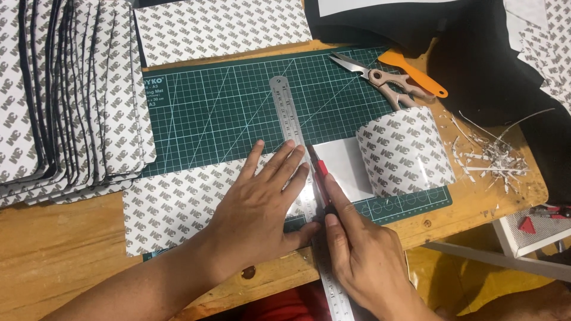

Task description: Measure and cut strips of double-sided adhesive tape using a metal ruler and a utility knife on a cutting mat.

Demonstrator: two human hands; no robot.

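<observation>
The red-handled utility knife [321, 176] lies under the right hand [363, 255], fingers closed around its slim body and the index finger stretched along its back. Its long axis runs from near the person up and slightly left, the blade end pointing away, toward the far side of the table. The blade tip itself is hard to make out; it seems to rest against the right edge of the long steel ruler [297, 172].

The left hand [262, 205] lies flat and spread, fingers apart, pressing down on the ruler and on the white adhesive-backed sheet with a grey repeating pattern [172, 205]. It grips nothing. The ruler runs almost along the same line as the knife, from the far middle of the dark green gridded cutting mat [226, 107] down past the near table edge, where it is cut off by the frame.

Right of the knife the sheet's patterned backing curls up into a loose roll [404, 151], baring a plain grey strip beside the ruler. On the mat's far right corner lie tan-handled snips [380, 80], just beside an orange plastic scraper [413, 71]. A heap of thin white offcuts [493, 157] lies on the wooden table [59, 249] to the right. At the left, a fanned stack of cut patterned sheets [65, 95] overlaps the mat's edge, partly cut off by the frame.
</observation>
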